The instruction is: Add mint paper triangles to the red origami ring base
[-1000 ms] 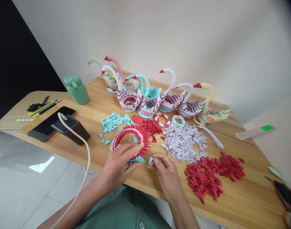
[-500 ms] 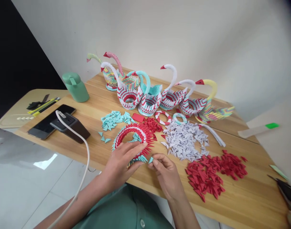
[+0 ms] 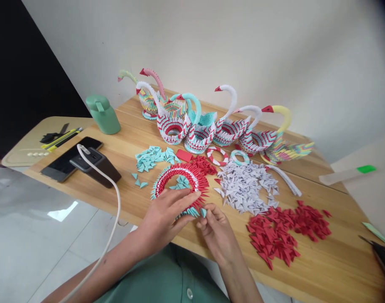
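A ring of folded paper pieces point(image 3: 179, 168), red and white with turquoise tips on part of its edge, rests near the front of the table. My left hand point(image 3: 167, 216) grips its near side, fingers over the top and thumb at the outer edge. Between the thumb and fingers of my right hand point(image 3: 218, 229) is a small turquoise paper triangle point(image 3: 203, 213), held right at the ring's near right rim. Whether the triangle touches the ring's points I cannot tell. Inside the ring lie some loose turquoise triangles point(image 3: 181, 182).
Several paper swans point(image 3: 173, 128) stand along the back. Piles of turquoise point(image 3: 152, 158), white point(image 3: 245, 187) and red triangles point(image 3: 274, 235) lie around the ring. At left are a phone point(image 3: 61, 164), a black block with a white cable point(image 3: 96, 166) and a green bottle point(image 3: 103, 114).
My right hand has brought the turquoise triangle up against the ring's near right rim. My left hand keeps its hold on the ring. The whole view has shifted slightly.
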A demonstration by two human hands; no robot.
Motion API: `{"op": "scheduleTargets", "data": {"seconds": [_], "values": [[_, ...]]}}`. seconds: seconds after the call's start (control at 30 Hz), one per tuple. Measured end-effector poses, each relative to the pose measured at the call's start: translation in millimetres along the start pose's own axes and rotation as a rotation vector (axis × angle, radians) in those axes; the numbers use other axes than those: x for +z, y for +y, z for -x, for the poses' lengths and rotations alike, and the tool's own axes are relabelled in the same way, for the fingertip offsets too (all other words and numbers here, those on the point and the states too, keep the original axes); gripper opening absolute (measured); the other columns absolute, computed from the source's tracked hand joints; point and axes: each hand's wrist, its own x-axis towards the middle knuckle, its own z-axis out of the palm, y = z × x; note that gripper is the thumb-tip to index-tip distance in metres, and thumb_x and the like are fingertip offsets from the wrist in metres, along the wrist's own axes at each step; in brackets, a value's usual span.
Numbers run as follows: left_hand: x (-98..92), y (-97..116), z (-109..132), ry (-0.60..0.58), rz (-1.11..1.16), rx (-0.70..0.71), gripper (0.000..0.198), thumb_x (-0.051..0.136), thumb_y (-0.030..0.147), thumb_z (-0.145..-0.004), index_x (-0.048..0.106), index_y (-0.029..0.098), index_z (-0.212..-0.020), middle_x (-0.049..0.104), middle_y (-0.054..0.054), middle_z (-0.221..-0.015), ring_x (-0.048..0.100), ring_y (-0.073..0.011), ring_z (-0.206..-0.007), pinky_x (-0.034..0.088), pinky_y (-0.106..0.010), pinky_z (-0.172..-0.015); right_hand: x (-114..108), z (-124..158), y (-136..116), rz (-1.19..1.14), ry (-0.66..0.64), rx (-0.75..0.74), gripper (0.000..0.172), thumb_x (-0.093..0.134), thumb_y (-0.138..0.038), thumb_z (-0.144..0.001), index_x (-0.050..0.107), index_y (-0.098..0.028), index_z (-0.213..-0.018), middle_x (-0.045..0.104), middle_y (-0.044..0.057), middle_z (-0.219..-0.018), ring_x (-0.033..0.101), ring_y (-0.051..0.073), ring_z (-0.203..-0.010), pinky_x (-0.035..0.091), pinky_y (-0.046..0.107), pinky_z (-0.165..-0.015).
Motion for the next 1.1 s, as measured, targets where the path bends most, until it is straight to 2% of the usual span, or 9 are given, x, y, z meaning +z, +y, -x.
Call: {"op": "scheduleTargets", "data": {"seconds": [0.17, 0.3, 0.57, 0.73, 0.9, 1.1], "values": [[0.4, -0.4, 1.1, 0.002, -0.009, 0.006, 0.037, 0.052, 0.029, -0.098, 0.049, 0.019, -0.134, 0.067, -0.011, -0.121, 0.063, -0.0212, -0.109, 0.051, -0.036, -0.087, 4.2, 0.1, 0.5, -0.031, -0.015, 0.028, 0.028, 0.093, -0.035, -0.058, 0.075, -0.02, -0.073, 0.063, -0.005, -0.05, 0.057, 0.005, -0.046, 0.052, 0.014, -0.052], [1.8, -2.0, 2.6, -0.005, -0.013, -0.007, 0.037, 0.051, 0.03, -0.098, 0.049, 0.02, -0.134, 0.066, -0.011, -0.121, 0.063, -0.0216, -0.11, 0.051, -0.037, -0.087, 4.5, 0.7, 1.7, 0.018, -0.038, -0.011, 0.025, 0.09, -0.035, -0.064, 0.073, -0.02, -0.074, 0.063, -0.005, -0.053, 0.057, 0.007, -0.049, 0.051, 0.016, -0.053], [-1.0, 0.3, 0.2, 0.028, -0.062, 0.036, 0.032, 0.049, 0.03, -0.099, 0.052, 0.017, -0.129, 0.069, -0.012, -0.117, 0.066, -0.0225, -0.106, 0.053, -0.037, -0.083, -2.1, 0.1, 4.1, 0.253, -0.077, -0.166, 0.027, 0.087, -0.039, -0.068, 0.073, -0.023, -0.083, 0.068, -0.004, -0.066, 0.061, 0.01, -0.057, 0.048, 0.021, -0.061], [0.0, 0.5, 0.2, 0.037, -0.102, 0.056, 0.031, 0.05, 0.027, -0.099, 0.053, 0.018, -0.128, 0.069, -0.013, -0.116, 0.067, -0.0238, -0.104, 0.053, -0.039, -0.083, -7.4, 0.4, 4.5, 0.437, -0.054, -0.195, 0.027, 0.082, -0.043, -0.074, 0.074, -0.022, -0.088, 0.068, -0.003, -0.061, 0.059, 0.012, -0.057, 0.045, 0.025, -0.063], [0.2, 1.7, -0.9, 0.066, -0.122, 0.078, 0.029, 0.049, 0.026, -0.099, 0.054, 0.018, -0.126, 0.07, -0.012, -0.113, 0.069, -0.0232, -0.1, 0.054, -0.038, -0.08, -7.4, 0.7, -0.9, 0.599, -0.033, -0.262, 0.021, 0.077, -0.041, -0.079, 0.074, -0.02, -0.079, 0.067, -0.002, -0.059, 0.058, 0.014, -0.059, 0.044, 0.027, -0.066], [-0.5, 2.4, 0.0, 0.057, -0.111, 0.061, 0.03, 0.05, 0.027, -0.099, 0.054, 0.019, -0.127, 0.069, -0.012, -0.115, 0.068, -0.0227, -0.101, 0.053, -0.038, -0.083, -10.8, -0.2, -0.6, 0.512, -0.086, -0.263, 0.023, 0.078, -0.042, -0.078, 0.074, -0.02, -0.074, 0.066, -0.001, -0.06, 0.057, 0.014, -0.056, 0.044, 0.028, -0.062]]}}
